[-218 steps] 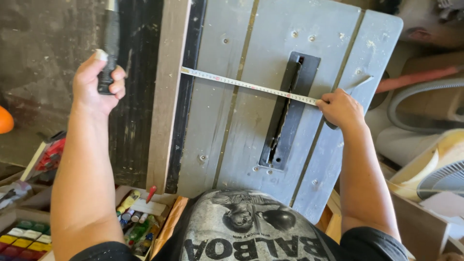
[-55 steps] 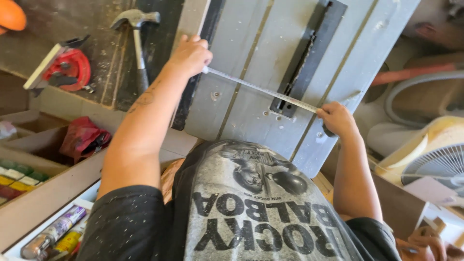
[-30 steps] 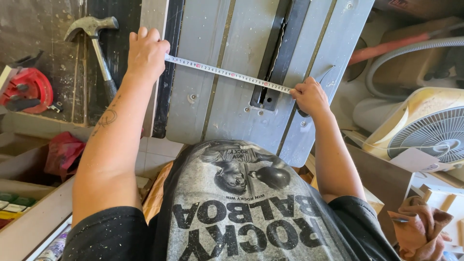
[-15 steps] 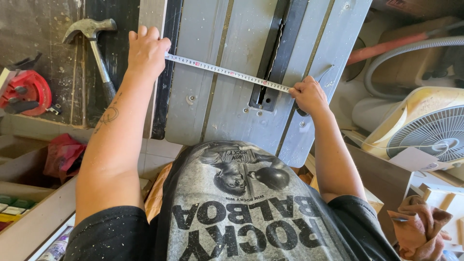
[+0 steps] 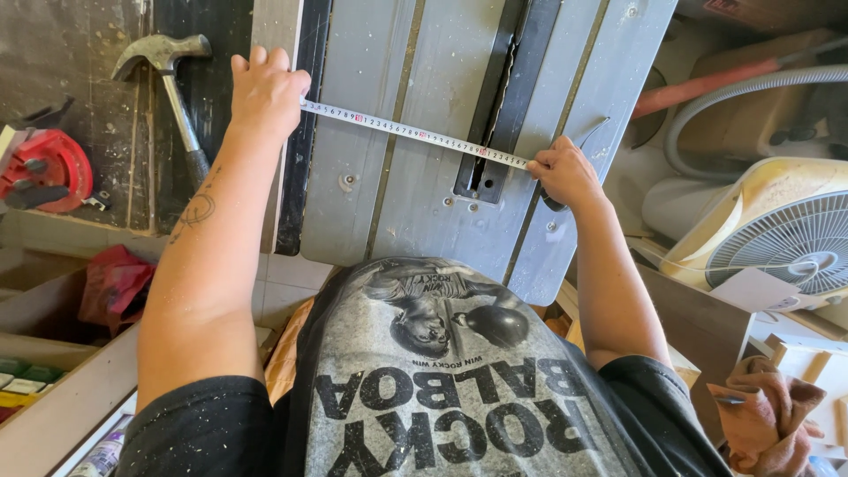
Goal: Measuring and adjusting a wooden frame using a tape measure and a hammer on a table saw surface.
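Stretching across the frame's upper middle, a white steel measuring tape (image 5: 415, 134) is lying over the grey slatted wooden panel (image 5: 389, 159) — the left hand (image 5: 265, 88) pressing its end flat, the right hand (image 5: 561, 172) pinching it closed near the black metal slot (image 5: 503, 97). A steel claw hammer (image 5: 172, 88) is resting upper left.

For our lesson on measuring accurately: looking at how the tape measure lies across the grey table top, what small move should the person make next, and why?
Probably level the tape measure first. The left hand pins its end at the table's left edge, while the right hand holds it lower, past the black slot, so it runs slanted. Raising the right hand slightly would likely square it for a true reading.
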